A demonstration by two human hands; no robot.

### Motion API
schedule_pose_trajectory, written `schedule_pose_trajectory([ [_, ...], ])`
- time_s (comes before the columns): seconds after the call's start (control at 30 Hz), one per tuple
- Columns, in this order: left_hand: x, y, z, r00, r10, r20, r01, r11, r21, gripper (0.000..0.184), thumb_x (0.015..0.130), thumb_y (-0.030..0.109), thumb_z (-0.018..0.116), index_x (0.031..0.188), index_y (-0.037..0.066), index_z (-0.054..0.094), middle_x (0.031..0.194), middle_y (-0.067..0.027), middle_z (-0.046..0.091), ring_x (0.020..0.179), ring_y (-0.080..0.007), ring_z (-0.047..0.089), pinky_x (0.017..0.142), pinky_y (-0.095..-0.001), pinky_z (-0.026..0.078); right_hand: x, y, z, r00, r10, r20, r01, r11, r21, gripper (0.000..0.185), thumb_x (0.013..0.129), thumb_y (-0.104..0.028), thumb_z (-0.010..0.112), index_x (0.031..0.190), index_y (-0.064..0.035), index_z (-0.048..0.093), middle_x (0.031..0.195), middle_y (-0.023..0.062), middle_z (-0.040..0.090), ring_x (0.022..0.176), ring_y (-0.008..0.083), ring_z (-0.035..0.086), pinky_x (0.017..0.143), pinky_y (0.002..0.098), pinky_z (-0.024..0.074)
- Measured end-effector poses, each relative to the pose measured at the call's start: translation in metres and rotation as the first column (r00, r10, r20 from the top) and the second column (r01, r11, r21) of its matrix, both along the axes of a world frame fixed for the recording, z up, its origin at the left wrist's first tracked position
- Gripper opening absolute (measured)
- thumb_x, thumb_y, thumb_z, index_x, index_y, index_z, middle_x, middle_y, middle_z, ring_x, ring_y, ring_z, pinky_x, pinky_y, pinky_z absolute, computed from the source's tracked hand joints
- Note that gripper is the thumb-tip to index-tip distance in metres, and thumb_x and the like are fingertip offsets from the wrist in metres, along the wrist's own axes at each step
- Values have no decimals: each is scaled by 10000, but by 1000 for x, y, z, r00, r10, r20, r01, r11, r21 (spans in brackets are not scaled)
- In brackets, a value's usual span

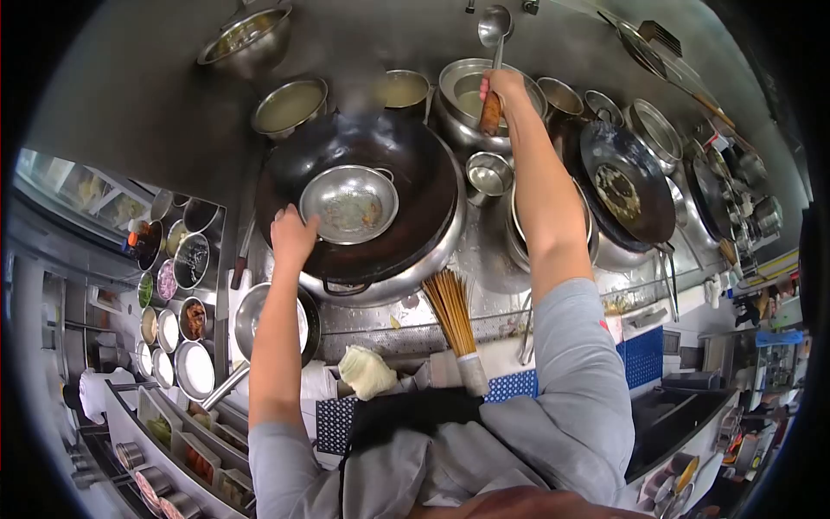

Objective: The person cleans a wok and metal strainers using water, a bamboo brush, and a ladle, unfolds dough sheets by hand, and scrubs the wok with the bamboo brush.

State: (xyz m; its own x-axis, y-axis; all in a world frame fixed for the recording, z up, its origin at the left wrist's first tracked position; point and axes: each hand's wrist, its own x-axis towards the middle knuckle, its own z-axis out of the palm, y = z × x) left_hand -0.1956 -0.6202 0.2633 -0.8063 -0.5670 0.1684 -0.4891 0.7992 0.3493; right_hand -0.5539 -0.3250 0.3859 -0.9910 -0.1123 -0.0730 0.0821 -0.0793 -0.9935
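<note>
My left hand (294, 235) pinches the near-left rim of a shallow metal bowl (316, 192), its fingers closed on the edge. Clear wet contents with some orange-brown bits lie in the bottom. The bowl is over the big dark wok (419, 208); whether it touches the wok I cannot tell. My right hand (503, 85) is wrapped round a ladle (495, 26), where its metal shaft meets the wooden handle. The ladle's head points away from me, beyond a large steel pot (462, 130), and the hand is above that pot.
A bamboo wok brush (450, 303) lies at the stove's front edge, near a folded cloth (367, 372). A second wok (653, 227) with oily residue stands right. Several ingredient containers (194, 368) line the left. A small steel pot (489, 176) sits between the woks.
</note>
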Motion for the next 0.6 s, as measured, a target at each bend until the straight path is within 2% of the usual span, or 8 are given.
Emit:
schedule_pose_trajectory([
  [0.07,14,16,-1,980,-57,-188,35,992,-122,496,845,314,721,1224,2,653,1303,-311,585,1224,-444,555,1030,-478,440,-16,-8,4,997,66,33,-66,998,-21,145,983,-132,568,902,-12,582,667,46,565,507,137,539,426,278,463],
  [0.1,24,24,0,976,-57,-211,41,996,-80,502,852,300,716,1256,11,641,1341,-301,562,1250,-441,533,1050,-476,423,-20,-8,0,987,145,74,-127,971,-203,148,992,-137,558,926,-6,578,661,37,553,503,125,524,424,264,453],
  [0.23,78,53,26,948,-31,-318,46,998,41,491,870,238,707,1309,36,621,1413,-256,528,1302,-408,492,1090,-462,385,-16,26,-26,867,488,103,-238,585,-775,142,1028,-150,503,959,-32,542,637,15,484,485,112,445,424,263,412],
  [0.37,122,85,27,926,-18,-378,60,993,101,442,874,170,703,1291,41,631,1414,-209,539,1296,-376,502,1086,-453,387,41,88,-42,826,554,109,-227,502,-835,112,1016,-161,537,1014,-49,545,661,8,507,527,96,485,421,237,405],
  [0.4,124,97,29,920,-56,-389,93,993,78,426,854,120,717,1258,11,637,1408,-198,533,1286,-389,489,1075,-461,399,47,95,-43,900,402,170,-180,696,-695,115,992,-144,579,1038,-45,543,669,20,525,510,108,500,407,253,422],
  [0.43,124,102,27,921,-142,-363,153,988,2,433,857,111,706,1269,3,624,1417,-206,518,1302,-397,478,1085,-470,393,44,98,-44,967,243,82,-198,912,-360,106,961,-114,609,1013,-40,554,669,38,540,479,125,506,400,289,448],
  [0.47,121,110,25,911,-210,-355,206,977,-49,448,858,112,705,1282,2,613,1422,-212,509,1311,-405,469,1090,-475,389,42,99,-46,981,188,39,-181,975,-130,90,941,-93,608,980,-29,557,671,46,551,471,135,519,397,300,456],
  [0.6,112,130,8,903,-318,-288,299,948,-109,492,885,165,691,1334,8,569,1443,-228,476,1331,-434,443,1094,-497,388,36,97,-47,990,97,-106,-40,894,446,91,901,-60,619,892,24,585,663,66,580,453,168,547,402,327,464],
])
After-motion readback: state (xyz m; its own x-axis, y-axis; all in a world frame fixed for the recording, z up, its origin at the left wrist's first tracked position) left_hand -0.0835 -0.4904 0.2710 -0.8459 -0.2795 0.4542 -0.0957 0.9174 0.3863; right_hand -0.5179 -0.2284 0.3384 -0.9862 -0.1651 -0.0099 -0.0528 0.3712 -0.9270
